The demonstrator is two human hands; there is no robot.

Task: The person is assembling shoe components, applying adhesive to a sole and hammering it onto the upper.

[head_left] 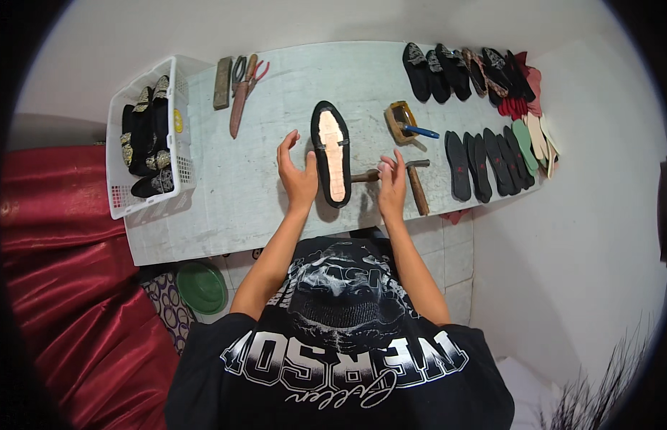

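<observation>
A black shoe (333, 158) lies sole up in front of me, toe pointing away, with a pale tan inner panel showing on its underside. Just left of it is my left hand (298, 175), fingers curved and apart; its thumb is close to the shoe's edge, and I cannot tell if it touches. My right hand (392, 188) hovers to the right of the shoe, fingers spread and holding nothing. A hammer (419, 193) with a wooden handle rests beyond that hand. Another wooden handle (363, 176) sticks out between the shoe and my right hand, partly hidden.
On the table (204, 229) are a glue container (399, 118) with a blue-handled brush (421, 132), black soles (484, 165), finished shoes (448, 72), and a sheathed knife (239, 107) beside pliers. A white basket (183, 143) of shoes stands at left, a green basin (202, 288) below.
</observation>
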